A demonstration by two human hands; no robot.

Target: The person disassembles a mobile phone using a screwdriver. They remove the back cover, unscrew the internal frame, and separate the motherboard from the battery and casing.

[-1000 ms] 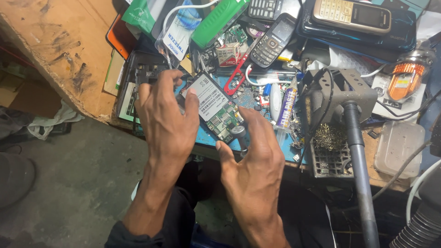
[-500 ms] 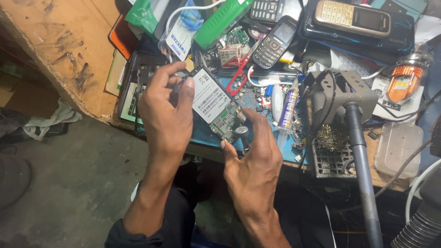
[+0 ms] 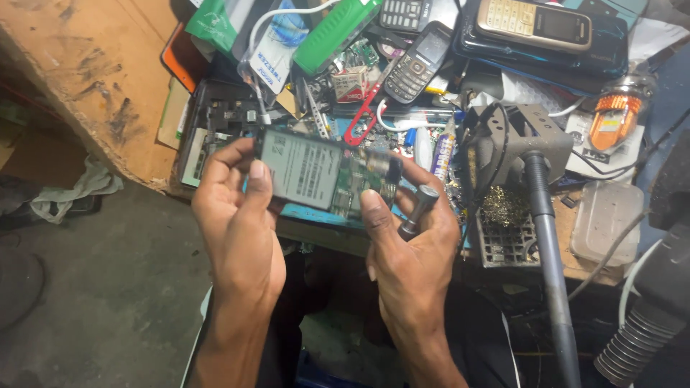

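Note:
An opened phone [image 3: 323, 174], back cover off, with a grey battery and a green circuit board showing, lies level between both hands over the bench's front edge. My left hand [image 3: 241, 215] grips its left end, thumb laid on the battery. My right hand [image 3: 410, 241] holds the right end, thumb on the board. A small screwdriver with a grey metal handle [image 3: 418, 210] is tucked under the right hand's fingers.
The cluttered bench holds several old keypad phones [image 3: 417, 66], a green case [image 3: 334, 30], red-handled tweezers [image 3: 363, 115], a dismantled phone frame [image 3: 215, 126] and a soldering iron stand [image 3: 514, 147] with its grey-handled iron [image 3: 546, 244]. A hose [image 3: 647, 323] hangs at the right. A wooden board [image 3: 86, 79] lies left.
Both hands have turned the phone from a slanted pose to level and lifted it closer. The right hand has moved up to grip the right end, with the screwdriver in it.

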